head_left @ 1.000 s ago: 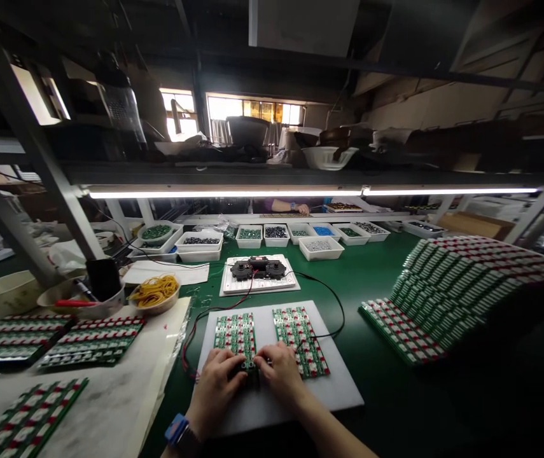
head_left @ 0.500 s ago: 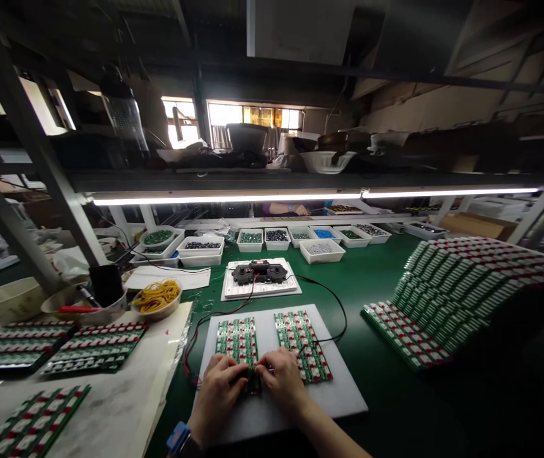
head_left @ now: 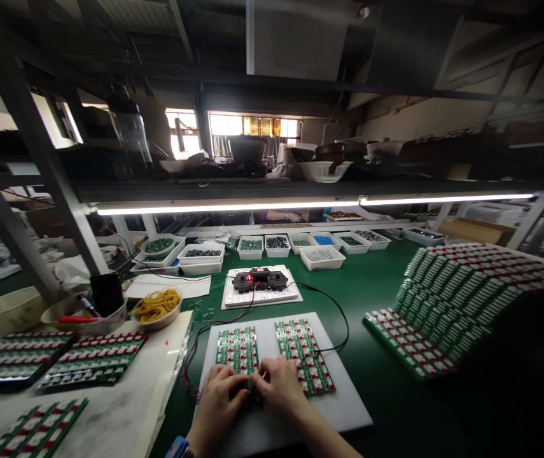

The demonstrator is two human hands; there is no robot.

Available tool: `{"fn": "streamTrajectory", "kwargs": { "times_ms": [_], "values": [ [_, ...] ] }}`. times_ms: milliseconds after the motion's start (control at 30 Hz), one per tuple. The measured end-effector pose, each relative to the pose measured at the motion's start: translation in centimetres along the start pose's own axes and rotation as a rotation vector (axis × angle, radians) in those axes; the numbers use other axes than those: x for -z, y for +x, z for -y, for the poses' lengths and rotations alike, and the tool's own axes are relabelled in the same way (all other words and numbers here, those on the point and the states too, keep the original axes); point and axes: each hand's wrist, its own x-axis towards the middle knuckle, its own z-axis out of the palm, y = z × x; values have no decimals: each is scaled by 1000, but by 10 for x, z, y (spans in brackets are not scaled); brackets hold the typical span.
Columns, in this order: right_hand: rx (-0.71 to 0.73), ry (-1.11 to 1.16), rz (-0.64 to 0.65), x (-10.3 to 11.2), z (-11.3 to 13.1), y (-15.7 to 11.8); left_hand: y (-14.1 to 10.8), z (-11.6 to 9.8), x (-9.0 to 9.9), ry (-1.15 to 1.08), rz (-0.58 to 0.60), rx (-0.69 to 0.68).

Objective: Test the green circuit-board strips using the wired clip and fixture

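Observation:
Two green circuit board panels with white and red parts, a left panel [head_left: 237, 348] and a right panel [head_left: 300, 350], lie on a white board [head_left: 338, 401]. My left hand [head_left: 221, 401] is at the near end of the left panel, its fingers pinched on something small and dark. My right hand [head_left: 278, 385] meets it from the right, fingers pinched too; what they hold is hidden. Behind them a black device [head_left: 259, 280] with a red light sits on a white tray [head_left: 262, 298]. Red and black wires run from it toward my hands.
Bins of small parts [head_left: 320, 257] line the back. A tall stack of panels [head_left: 462, 299] stands right. At left are a bowl of yellow rubber bands [head_left: 157, 305], more panels [head_left: 95, 356] and a bowl with tools [head_left: 83, 315]. Another person's hand [head_left: 293, 217] shows beyond.
The view has tilted up slightly, so the bench appears lower. A red light now shows on the black device. My hands have drawn closer together at the left panel's near end.

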Motion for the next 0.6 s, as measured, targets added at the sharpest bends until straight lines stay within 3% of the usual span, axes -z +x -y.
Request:
{"fn": "streamTrajectory", "kwargs": {
  "times_ms": [167,367,600],
  "values": [
    [0,-20,-28,-3,2,-1,0,-4,2,-14,29,6],
    [105,-49,-27,-6,-13,5,2,-5,2,26,49,16],
    [151,-39,-76,-11,-22,6,3,6,-3,40,91,-12]
  ]
}}
